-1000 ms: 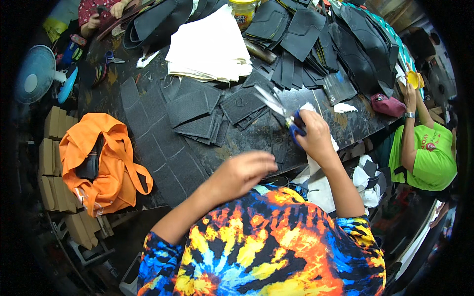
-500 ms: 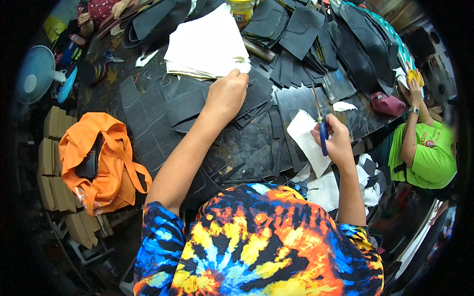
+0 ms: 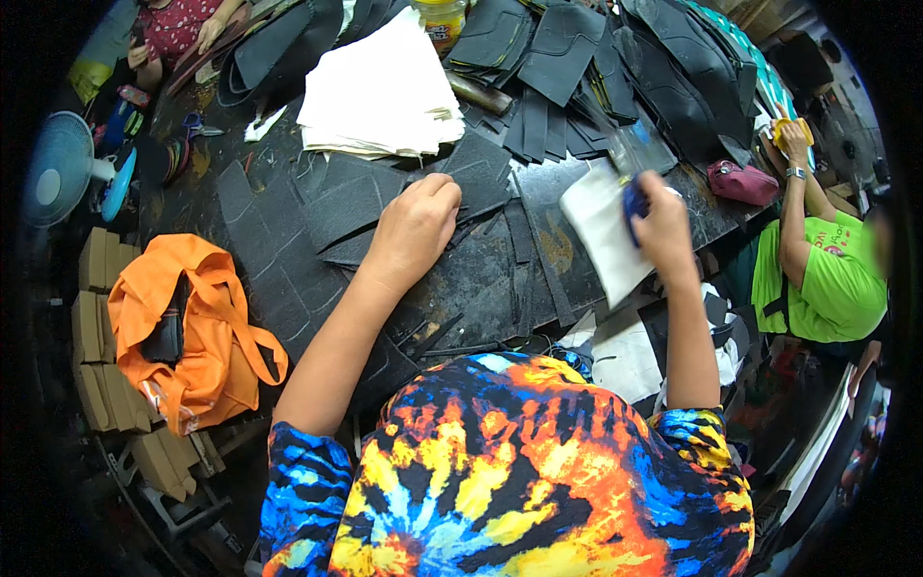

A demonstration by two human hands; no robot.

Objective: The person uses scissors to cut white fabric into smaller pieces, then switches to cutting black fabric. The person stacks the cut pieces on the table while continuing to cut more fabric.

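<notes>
My left hand (image 3: 415, 229) is closed over a pile of dark grey cut sheets (image 3: 351, 204); whatever its fingers hold, if anything, is hidden. My right hand (image 3: 663, 229) grips a pair of scissors (image 3: 635, 204) by the blue handles, and the blades are smeared by motion. Beside and partly under that hand lies a loose white fabric piece (image 3: 598, 236), running toward the table's near edge. A thick stack of white sheets (image 3: 380, 91) sits just beyond my left hand. Dark narrow strips (image 3: 519, 231) lie between my two hands.
Black shaped pieces (image 3: 567, 53) crowd the far side of the table, near a yellow tub (image 3: 442, 21). An orange bag (image 3: 178, 322) stands at the left, a maroon pouch (image 3: 742, 183) at the right. A co-worker in a green shirt (image 3: 827, 284) works at the right; another person (image 3: 183, 29) is far left.
My left hand has come off the white stack and moved nearer, onto the dark sheets. My right hand has shifted slightly right and farther away with the scissors. The loose white fabric has moved away from me.
</notes>
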